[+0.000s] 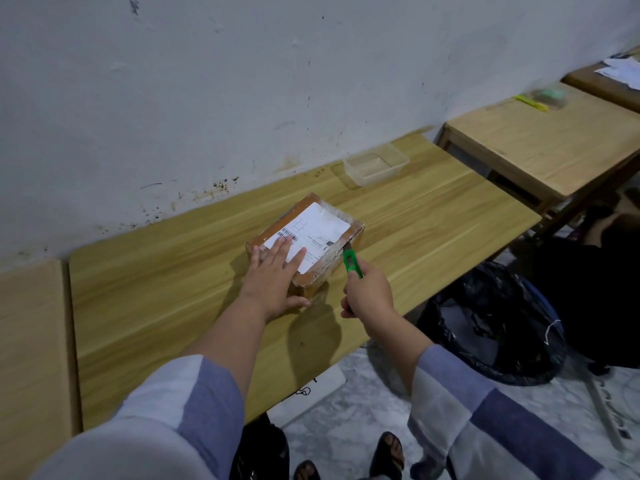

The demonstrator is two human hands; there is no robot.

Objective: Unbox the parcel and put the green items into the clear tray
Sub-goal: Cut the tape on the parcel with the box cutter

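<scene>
A taped brown cardboard parcel (322,225) with a white shipping label lies in the middle of the wooden table (173,289). My left hand (275,280) rests flat on its near top, fingers spread, thumb against the front side. My right hand (369,292) grips a green box cutter (353,265), whose blade touches the parcel's right edge. The clear tray (375,164) stands empty at the back of the table near the wall, well beyond the parcel.
A bin lined with a black bag (495,323) stands on the floor right of the table. A second wooden table (540,143) further right holds a yellow item and a greenish blurred object. My sandalled feet show below the table's front edge.
</scene>
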